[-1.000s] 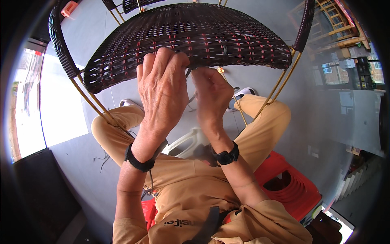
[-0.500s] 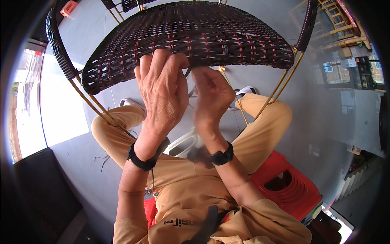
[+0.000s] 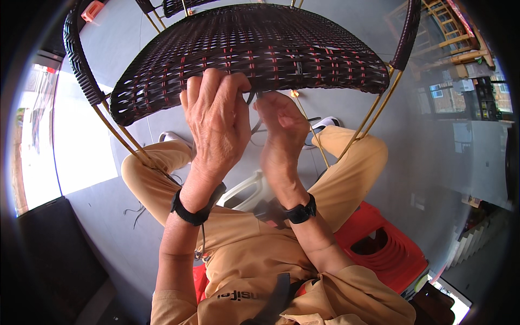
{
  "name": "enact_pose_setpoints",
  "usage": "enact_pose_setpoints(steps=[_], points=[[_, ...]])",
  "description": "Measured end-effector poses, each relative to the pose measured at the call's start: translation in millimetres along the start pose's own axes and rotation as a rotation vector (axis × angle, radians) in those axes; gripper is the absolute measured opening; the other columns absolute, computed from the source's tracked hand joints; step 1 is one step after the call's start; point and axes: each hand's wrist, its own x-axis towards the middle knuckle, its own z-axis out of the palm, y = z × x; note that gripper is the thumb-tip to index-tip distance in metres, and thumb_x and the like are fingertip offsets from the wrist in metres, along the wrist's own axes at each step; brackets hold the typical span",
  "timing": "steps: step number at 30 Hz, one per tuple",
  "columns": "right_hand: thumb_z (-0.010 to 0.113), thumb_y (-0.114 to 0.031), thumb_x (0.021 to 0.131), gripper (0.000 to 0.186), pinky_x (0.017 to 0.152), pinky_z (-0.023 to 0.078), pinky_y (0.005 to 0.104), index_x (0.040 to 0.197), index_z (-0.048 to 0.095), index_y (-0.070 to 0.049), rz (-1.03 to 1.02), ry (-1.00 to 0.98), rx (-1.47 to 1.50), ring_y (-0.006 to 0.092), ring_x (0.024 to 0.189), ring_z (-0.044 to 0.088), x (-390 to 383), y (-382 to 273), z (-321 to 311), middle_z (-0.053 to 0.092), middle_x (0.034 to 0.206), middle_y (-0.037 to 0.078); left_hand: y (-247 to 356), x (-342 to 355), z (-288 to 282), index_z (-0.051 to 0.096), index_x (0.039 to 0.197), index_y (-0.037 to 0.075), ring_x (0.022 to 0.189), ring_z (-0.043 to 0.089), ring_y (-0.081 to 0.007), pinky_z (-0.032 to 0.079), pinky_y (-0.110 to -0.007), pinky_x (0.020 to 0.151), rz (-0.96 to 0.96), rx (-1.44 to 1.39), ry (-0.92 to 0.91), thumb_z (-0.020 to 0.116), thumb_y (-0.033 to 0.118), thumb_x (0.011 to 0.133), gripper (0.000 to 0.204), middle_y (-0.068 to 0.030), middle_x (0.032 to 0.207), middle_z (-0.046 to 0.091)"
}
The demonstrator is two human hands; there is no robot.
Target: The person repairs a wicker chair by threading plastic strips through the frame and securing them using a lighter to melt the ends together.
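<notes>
A dark brown wicker chair [image 3: 254, 40] with reddish strands in its weave stands over my lap, its curved woven edge facing me. My left hand [image 3: 216, 119] is closed on that near edge, knuckles up and fingertips hidden in or behind the weave. Just right of it, below the edge, my right hand [image 3: 284, 122] is curled, with thumb and fingertips pinched on a thin dark weaving strand [image 3: 258, 128]. The strand loops down between my hands, and part of it is hidden behind the right one.
Gold metal legs [image 3: 374, 114] of the chair come down beside my knees. A red plastic stool [image 3: 387, 244] is at my right, and a pale plastic frame-like piece [image 3: 244, 190] lies between my thighs. Loose dark strands [image 3: 135, 215] lie on the grey floor at left. Wooden furniture [image 3: 455, 38] stands far right.
My right hand has shifted slightly left and turned, its palm side showing more. My left hand stays at the same spot on the edge. The chair has barely moved.
</notes>
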Motion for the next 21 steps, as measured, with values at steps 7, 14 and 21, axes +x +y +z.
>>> enact_pose_setpoints(steps=[7, 14, 21], points=[[0.058, -0.006, 0.088, 0.01, 0.066, 0.041, 0.0216, 0.092, 0.058, 0.003, -0.128, 0.046, -0.104, 0.0069, 0.071, 0.049, -2.2, 12.1, 8.1, 0.059, 0.08, 0.002, 0.0, -0.9, 1.2, 0.057, 0.087, 0.007, 0.075, 0.044, -0.0226, 0.032, -0.034, 0.068, -0.003, 0.003, 0.01, 0.055, -0.003, 0.074, 0.017, -0.005, 0.08, 0.05], [0.059, -0.002, 0.085, 0.008, 0.066, 0.042, 0.0243, 0.092, 0.058, 0.002, -0.39, 0.112, -0.339, 0.0113, 0.07, 0.05, 1.8, 23.8, 8.6, 0.058, 0.077, 0.005, 1.5, -2.4, 0.0, 0.059, 0.086, 0.006, 0.077, 0.045, -0.0223, 0.032, -0.033, 0.07, -0.025, -0.029, 0.015, 0.055, -0.004, 0.073, 0.017, -0.0053, 0.081, 0.051], [0.062, 0.002, 0.083, 0.008, 0.064, 0.045, 0.023, 0.091, 0.06, 0.003, -0.417, 0.108, -0.344, 0.0102, 0.07, 0.054, 1.7, 15.6, 9.2, 0.059, 0.079, 0.004, 0.3, -4.4, 2.5, 0.06, 0.086, 0.006, 0.078, 0.047, -0.0219, 0.034, -0.032, 0.073, -0.032, -0.042, 0.038, 0.056, -0.005, 0.072, 0.019, -0.005, 0.08, 0.054]])
